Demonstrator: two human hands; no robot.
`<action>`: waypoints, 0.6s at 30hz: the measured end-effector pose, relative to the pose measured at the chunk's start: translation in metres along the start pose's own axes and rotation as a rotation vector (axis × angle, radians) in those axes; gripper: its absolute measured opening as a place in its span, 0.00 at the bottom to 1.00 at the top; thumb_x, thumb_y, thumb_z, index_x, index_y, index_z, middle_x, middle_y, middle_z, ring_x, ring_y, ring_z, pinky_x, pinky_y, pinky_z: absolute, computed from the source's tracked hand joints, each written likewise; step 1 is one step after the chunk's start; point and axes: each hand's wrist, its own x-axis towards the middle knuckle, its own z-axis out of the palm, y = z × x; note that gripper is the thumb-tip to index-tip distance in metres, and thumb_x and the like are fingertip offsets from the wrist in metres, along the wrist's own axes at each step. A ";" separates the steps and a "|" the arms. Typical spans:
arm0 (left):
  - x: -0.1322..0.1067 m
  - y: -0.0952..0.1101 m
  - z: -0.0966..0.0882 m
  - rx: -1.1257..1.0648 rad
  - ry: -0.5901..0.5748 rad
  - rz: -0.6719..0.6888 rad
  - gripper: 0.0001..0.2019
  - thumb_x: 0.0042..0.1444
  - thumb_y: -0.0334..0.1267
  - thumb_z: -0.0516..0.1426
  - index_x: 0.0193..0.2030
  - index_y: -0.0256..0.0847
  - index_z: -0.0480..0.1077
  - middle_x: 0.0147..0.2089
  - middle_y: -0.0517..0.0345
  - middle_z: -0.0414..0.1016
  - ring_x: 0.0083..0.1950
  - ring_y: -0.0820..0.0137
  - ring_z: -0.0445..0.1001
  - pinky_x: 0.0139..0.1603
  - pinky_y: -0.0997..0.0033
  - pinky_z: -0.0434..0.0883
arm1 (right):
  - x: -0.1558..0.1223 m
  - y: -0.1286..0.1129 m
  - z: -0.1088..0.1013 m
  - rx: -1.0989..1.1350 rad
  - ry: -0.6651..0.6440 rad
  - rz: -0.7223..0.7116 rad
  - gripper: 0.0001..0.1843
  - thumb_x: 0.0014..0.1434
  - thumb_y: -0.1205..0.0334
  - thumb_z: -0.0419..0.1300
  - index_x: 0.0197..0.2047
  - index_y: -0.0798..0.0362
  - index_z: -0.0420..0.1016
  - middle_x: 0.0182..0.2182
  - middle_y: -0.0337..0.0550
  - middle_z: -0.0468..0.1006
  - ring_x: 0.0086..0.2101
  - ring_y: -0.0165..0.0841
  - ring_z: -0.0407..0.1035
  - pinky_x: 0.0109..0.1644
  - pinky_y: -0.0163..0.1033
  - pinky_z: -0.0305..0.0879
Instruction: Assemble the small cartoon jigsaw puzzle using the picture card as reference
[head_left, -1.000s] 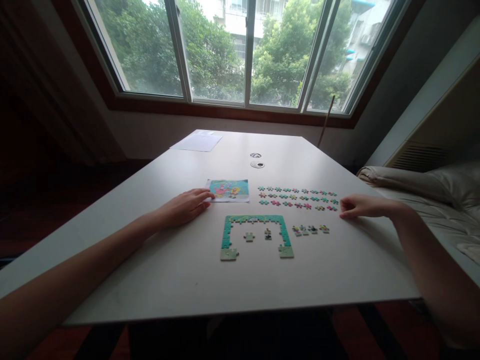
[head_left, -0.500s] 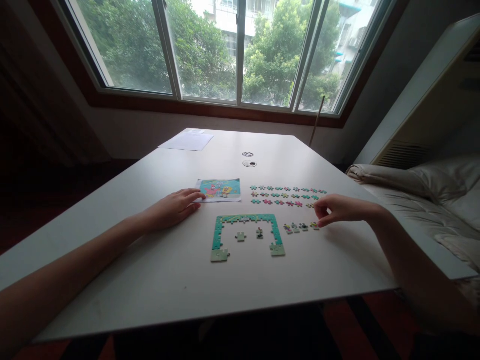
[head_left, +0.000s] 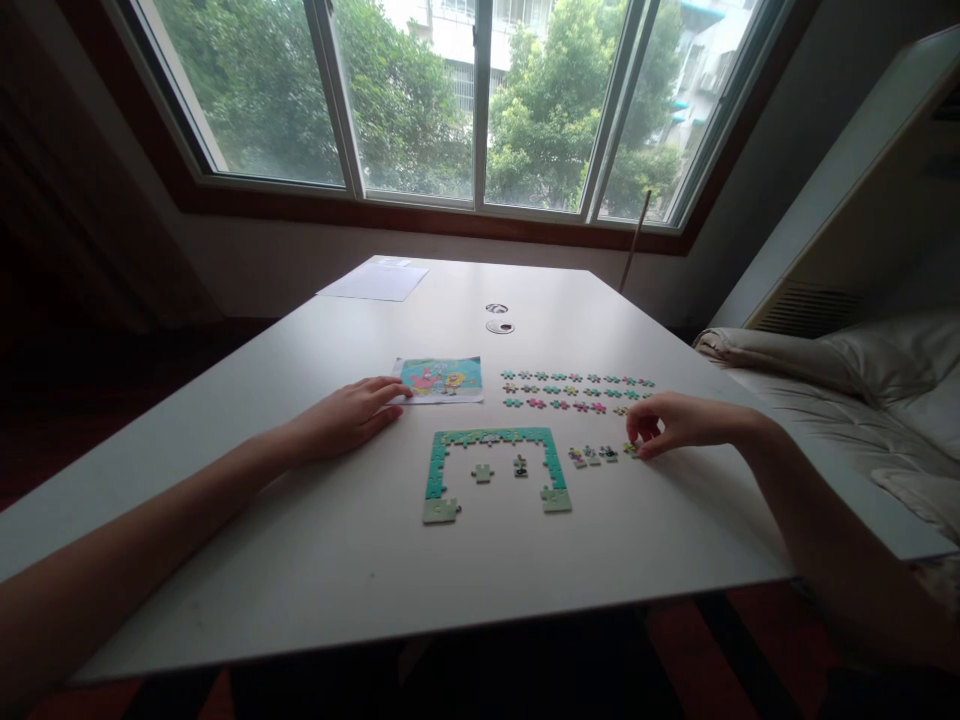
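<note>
My left hand lies flat on the table, its fingertips on the lower left edge of a colourful cartoon picture sheet. At the right end of a short row of jigsaw pieces, my right hand is bent down with thumb and fingers closed at a yellowish puzzle piece. The fingers partly cover that piece, which appears to be on the table. Between the hands stands a partly joined green puzzle border, open toward me. Inside it are a pale green piece and a piece with a dark figure.
Three rows of loose puzzle pieces lie right of the picture sheet. White papers rest at the far left of the white table. Two round fittings sit farther back. A cushioned seat stands beyond the right edge.
My right hand's fingers have lowered slightly and come around the end piece of the short row. My left hand stays in place.
</note>
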 end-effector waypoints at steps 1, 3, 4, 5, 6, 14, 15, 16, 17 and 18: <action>0.000 0.000 0.000 -0.002 -0.002 -0.003 0.23 0.63 0.51 0.39 0.56 0.42 0.62 0.61 0.49 0.61 0.60 0.59 0.60 0.58 0.58 0.61 | -0.001 0.000 0.000 0.006 -0.004 -0.001 0.17 0.47 0.48 0.61 0.33 0.54 0.73 0.26 0.40 0.72 0.28 0.32 0.66 0.30 0.34 0.57; 0.000 0.000 0.000 -0.004 -0.004 -0.008 0.24 0.63 0.51 0.39 0.56 0.42 0.62 0.61 0.48 0.60 0.60 0.59 0.60 0.59 0.58 0.60 | 0.000 -0.002 0.000 0.014 -0.010 -0.013 0.17 0.48 0.48 0.61 0.34 0.54 0.73 0.26 0.41 0.73 0.28 0.32 0.66 0.30 0.34 0.58; 0.000 0.000 0.000 -0.004 -0.005 -0.010 0.24 0.62 0.51 0.39 0.56 0.42 0.62 0.61 0.48 0.61 0.60 0.59 0.60 0.58 0.58 0.61 | 0.001 -0.004 0.000 0.017 0.001 -0.028 0.17 0.49 0.48 0.60 0.34 0.54 0.73 0.26 0.41 0.73 0.29 0.32 0.66 0.30 0.34 0.59; 0.000 0.000 0.000 -0.004 -0.005 -0.011 0.24 0.62 0.51 0.39 0.56 0.42 0.62 0.60 0.48 0.61 0.60 0.59 0.60 0.58 0.58 0.61 | 0.003 -0.007 0.002 0.018 0.030 -0.052 0.17 0.50 0.48 0.60 0.35 0.54 0.74 0.27 0.41 0.73 0.29 0.32 0.66 0.31 0.34 0.60; 0.000 0.001 0.000 -0.003 -0.004 -0.013 0.24 0.62 0.51 0.39 0.56 0.42 0.62 0.60 0.48 0.61 0.60 0.59 0.60 0.58 0.58 0.61 | 0.005 -0.010 0.004 0.017 0.080 -0.084 0.18 0.51 0.47 0.59 0.36 0.54 0.74 0.28 0.42 0.74 0.30 0.32 0.67 0.32 0.35 0.61; -0.001 0.001 0.000 -0.001 0.007 -0.009 0.23 0.62 0.51 0.39 0.55 0.42 0.62 0.60 0.48 0.61 0.60 0.59 0.61 0.58 0.58 0.61 | 0.023 -0.046 0.033 -0.026 0.258 -0.421 0.21 0.54 0.48 0.59 0.48 0.49 0.74 0.44 0.48 0.72 0.41 0.35 0.67 0.45 0.41 0.63; -0.001 0.001 0.000 0.000 0.006 -0.008 0.23 0.63 0.51 0.39 0.56 0.42 0.62 0.60 0.48 0.61 0.60 0.59 0.61 0.58 0.58 0.61 | 0.023 -0.048 0.035 -0.040 0.254 -0.416 0.21 0.54 0.49 0.59 0.48 0.49 0.74 0.44 0.48 0.72 0.42 0.36 0.67 0.46 0.41 0.63; -0.001 0.002 -0.001 0.002 0.007 -0.006 0.23 0.63 0.51 0.39 0.56 0.41 0.62 0.60 0.48 0.61 0.60 0.59 0.60 0.58 0.57 0.61 | 0.022 -0.050 0.037 -0.054 0.253 -0.400 0.21 0.54 0.49 0.59 0.48 0.48 0.74 0.46 0.48 0.71 0.43 0.37 0.67 0.47 0.41 0.63; -0.001 0.002 -0.001 0.004 0.011 -0.004 0.24 0.63 0.51 0.39 0.55 0.41 0.63 0.60 0.47 0.61 0.60 0.58 0.60 0.58 0.57 0.61 | 0.022 -0.050 0.038 -0.069 0.255 -0.378 0.21 0.54 0.49 0.59 0.49 0.48 0.74 0.47 0.48 0.70 0.44 0.37 0.67 0.47 0.41 0.63; -0.001 0.002 -0.001 0.007 0.016 -0.001 0.24 0.62 0.51 0.39 0.55 0.41 0.63 0.60 0.47 0.61 0.60 0.58 0.60 0.58 0.57 0.61 | 0.022 -0.051 0.038 -0.083 0.258 -0.358 0.21 0.54 0.48 0.59 0.49 0.48 0.74 0.48 0.48 0.70 0.45 0.38 0.66 0.47 0.42 0.63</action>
